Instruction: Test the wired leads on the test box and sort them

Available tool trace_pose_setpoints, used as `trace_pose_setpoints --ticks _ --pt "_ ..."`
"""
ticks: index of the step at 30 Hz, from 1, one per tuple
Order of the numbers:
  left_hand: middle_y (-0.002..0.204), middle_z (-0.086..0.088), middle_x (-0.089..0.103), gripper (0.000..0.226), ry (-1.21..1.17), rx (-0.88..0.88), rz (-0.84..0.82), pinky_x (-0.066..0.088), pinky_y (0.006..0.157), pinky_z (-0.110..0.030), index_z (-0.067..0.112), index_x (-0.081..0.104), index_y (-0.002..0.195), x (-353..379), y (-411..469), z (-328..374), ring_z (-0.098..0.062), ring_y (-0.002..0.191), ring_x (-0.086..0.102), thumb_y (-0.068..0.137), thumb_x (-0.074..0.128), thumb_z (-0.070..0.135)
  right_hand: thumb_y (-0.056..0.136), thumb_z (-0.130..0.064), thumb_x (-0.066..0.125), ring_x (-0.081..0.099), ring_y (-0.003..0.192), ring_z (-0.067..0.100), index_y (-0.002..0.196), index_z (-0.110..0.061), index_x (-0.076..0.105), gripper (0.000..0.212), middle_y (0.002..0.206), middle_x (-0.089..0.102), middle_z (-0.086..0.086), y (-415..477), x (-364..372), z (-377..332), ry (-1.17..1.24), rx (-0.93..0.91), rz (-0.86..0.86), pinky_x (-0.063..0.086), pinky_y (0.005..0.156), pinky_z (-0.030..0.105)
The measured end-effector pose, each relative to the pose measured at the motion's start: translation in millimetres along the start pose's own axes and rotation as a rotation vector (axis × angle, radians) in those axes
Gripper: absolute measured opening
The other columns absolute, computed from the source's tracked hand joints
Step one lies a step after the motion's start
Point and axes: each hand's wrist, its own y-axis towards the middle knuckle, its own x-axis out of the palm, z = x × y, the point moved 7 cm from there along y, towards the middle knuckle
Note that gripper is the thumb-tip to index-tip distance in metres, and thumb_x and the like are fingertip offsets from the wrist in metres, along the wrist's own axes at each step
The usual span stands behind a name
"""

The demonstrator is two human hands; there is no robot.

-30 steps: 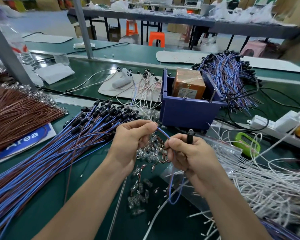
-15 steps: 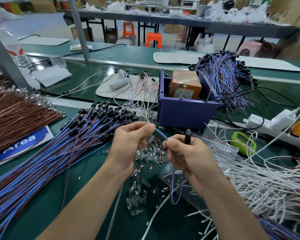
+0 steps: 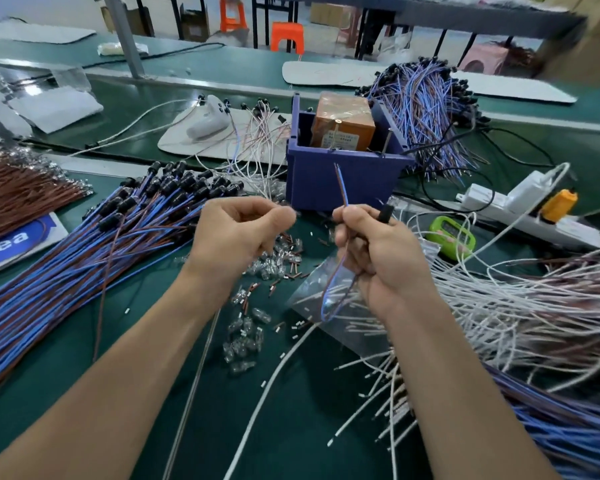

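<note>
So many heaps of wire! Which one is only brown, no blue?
The brown heap at the far left edge. The heap beside it and the one behind the box mix blue with brown; the heap on the right is mostly white.

Blue-brown lead point(image 3: 342, 188) in R hand point(image 3: 385, 261)

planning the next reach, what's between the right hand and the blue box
Head view: the blue and brown free ends of the lead, sticking up from the right hand in front of the blue box.
</note>
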Motion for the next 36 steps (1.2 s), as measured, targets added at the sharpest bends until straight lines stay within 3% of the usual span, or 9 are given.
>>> trace_pose_setpoints --ticks 7,11,17,20,22,23,26,30,36 --pt "0.058 0.005 0.069 0.011 0.557 0.035 -0.764 0.039 0.047 -0.02 0.032 0.081 0.072 68.3 -49.4 30.8 -0.006 0.048 0.05 0.069 0.081 0.042 0.101 -0.006 0.056 0.037 0.034 0.004 0.08 -0.008 0.068 0.025 0.056 0.058 0.006 4.1 -9.7 -0.6 -0.038 -0.017 0.08 0.025 0.037 0.017" --pt "0.066 0.017 0.073 0.008 0.695 -0.003 -0.909 0.044 0.053 -0.009 0.035 0.081 0.076 85.3 -78.0 24.7 0.004 0.054 0.062 0.072 0.087 0.033 0.099 -0.004 0.057 0.036 0.034 0.006 0.075 -0.009 0.068 0.027 0.056 0.058 0.007 4.2 -13.2 0.7 -0.054 -0.026 0.1 0.023 0.039 0.019" --pt "0.068 0.021 0.072 0.015 0.982 -0.04 -0.646 0.051 0.059 -0.015 0.037 0.08 0.076 38.8 -65.1 8.3 0.002 0.062 0.066 0.07 0.09 0.027 0.098 -0.006 0.06 0.04 0.034 0.003 0.078 -0.009 0.07 0.023 0.059 0.06 0.008 4.5 -14.5 1.2 -0.058 -0.024 0.099 0.024 0.042 0.021" --pt "0.107 0.035 0.068 0.035 0.915 -0.026 -0.528 0.039 0.078 0.0 0.05 0.078 0.092 4.3 -59.7 7.1 0.019 0.097 0.059 0.065 0.091 0.032 0.098 -0.006 0.061 0.04 0.036 0.003 0.078 -0.009 0.071 0.022 0.059 0.061 0.008 4.1 -14.2 1.4 -0.066 -0.027 0.098 0.025 0.044 0.021" --pt "0.149 0.046 0.032 0.063 0.96 -0.005 -0.597 0.018 0.1 0.003 0.064 0.059 0.125 -0.6 -68.2 -0.1 0.029 0.133 0.026 0.07 0.083 0.044 0.099 -0.006 0.06 0.039 0.036 0.004 0.079 -0.008 0.071 0.023 0.06 0.061 0.009 3.8 -13.8 1.5 -0.063 -0.031 0.094 0.025 0.043 0.021" --pt "0.16 0.041 0.013 0.074 1.006 -0.005 -0.634 0.01 0.11 -0.004 0.065 0.044 0.14 -0.7 -72.5 -7.8 0.022 0.145 0.008 0.076 0.077 0.048 0.099 -0.006 0.06 0.039 0.036 0.004 0.079 -0.008 0.071 0.023 0.061 0.061 0.009 3.7 -13.3 1.8 -0.061 -0.031 0.092 0.025 0.043 0.02" --pt "0.169 0.021 -0.018 0.079 1.208 0.013 -0.653 -0.009 0.121 -0.02 0.054 0.006 0.159 1.6 -77.3 -30.2 0.002 0.152 -0.023 0.095 0.051 0.062 0.099 -0.006 0.06 0.038 0.036 0.004 0.078 -0.01 0.071 0.024 0.059 0.061 0.008 3.7 -13.6 2.1 -0.056 -0.031 0.097 0.025 0.043 0.02" --pt "0.17 0.012 -0.013 0.075 1.284 0.057 -0.556 -0.008 0.128 -0.031 0.04 -0.005 0.163 0.8 -56.2 -41.4 -0.009 0.156 -0.017 0.097 0.019 0.067 0.099 -0.006 0.059 0.039 0.034 0.003 0.078 -0.01 0.07 0.024 0.058 0.061 0.007 4.3 -14.3 2.4 -0.047 -0.029 0.103 0.025 0.043 0.02" --pt "0.172 -0.003 0.016 0.055 1.184 0.091 -0.418 0.007 0.129 -0.036 0.024 0.023 0.164 11.0 2.3 -45.4 -0.019 0.159 0.009 0.111 0.035 0.035 0.099 -0.008 0.06 0.038 0.036 0.004 0.076 -0.012 0.072 0.026 0.06 0.062 0.008 6.6 -18.0 5.0 -0.069 -0.01 0.122 0.026 0.047 0.022"
